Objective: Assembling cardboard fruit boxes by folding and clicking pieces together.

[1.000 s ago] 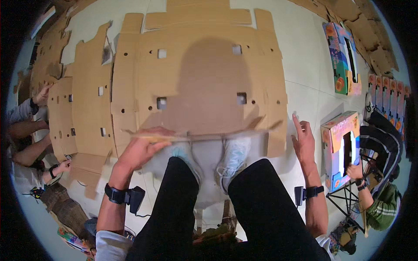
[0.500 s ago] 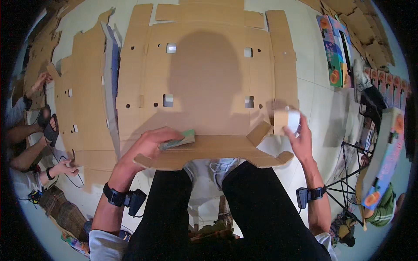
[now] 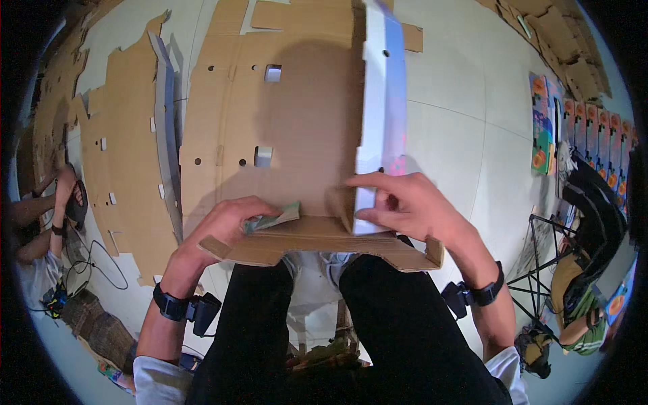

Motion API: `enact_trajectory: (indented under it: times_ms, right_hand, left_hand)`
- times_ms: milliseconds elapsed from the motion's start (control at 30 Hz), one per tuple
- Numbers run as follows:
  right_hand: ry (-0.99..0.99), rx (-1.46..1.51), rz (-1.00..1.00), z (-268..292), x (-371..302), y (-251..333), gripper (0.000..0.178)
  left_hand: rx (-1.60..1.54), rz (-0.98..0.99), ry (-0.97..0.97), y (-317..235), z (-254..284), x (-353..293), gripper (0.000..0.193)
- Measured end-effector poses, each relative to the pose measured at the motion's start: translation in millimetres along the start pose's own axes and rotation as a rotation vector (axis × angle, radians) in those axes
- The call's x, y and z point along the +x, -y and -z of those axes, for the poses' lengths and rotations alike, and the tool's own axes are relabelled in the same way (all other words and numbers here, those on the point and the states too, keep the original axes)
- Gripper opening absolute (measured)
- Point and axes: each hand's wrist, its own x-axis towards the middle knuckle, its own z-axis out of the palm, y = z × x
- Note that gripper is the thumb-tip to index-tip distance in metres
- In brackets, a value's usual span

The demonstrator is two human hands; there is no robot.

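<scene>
A large brown cardboard sheet [image 3: 229, 121] with punched holes lies on the floor before me. Its right side is folded upright, showing a blue and white printed outer face [image 3: 383, 101]. My right hand [image 3: 412, 206] grips the near end of that raised side, index finger over its edge and thumb lower down. A small corner flap beside these fingers is blurred. My left hand [image 3: 233, 219] is closed on a small flap with a green printed face [image 3: 280, 217] at the near left corner. The near edge strip [image 3: 324, 244] stands partly raised between my hands, above my knees.
Another opened cardboard sheet [image 3: 131, 169] lies to the left. Beyond it, a person's hand [image 3: 66, 185] and a black cable [image 3: 101, 266] show. At right are printed boxes [image 3: 542, 125], a black metal frame [image 3: 540, 270] and a person in a green garment [image 3: 586, 327].
The right side of the cardboard has swung from flat to upright, folded inward. My right hand has moved left with it. My left hand stays on its flap.
</scene>
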Motion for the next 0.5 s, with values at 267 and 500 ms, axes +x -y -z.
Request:
enact_trajectory:
  times_ms: [267, 500]
  right_hand:
    - [-0.501, -0.145, 0.115, -39.7, 6.2, -46.7, 0.102]
    - [-0.358, 0.877, -0.092, -52.8, 4.7, -98.6, 0.091]
  left_hand:
    - [0.179, 0.079, -0.130, 29.8, 8.5, -32.0, 0.053]
    - [0.218, 0.426, -0.608, 53.9, 6.9, -67.9, 0.044]
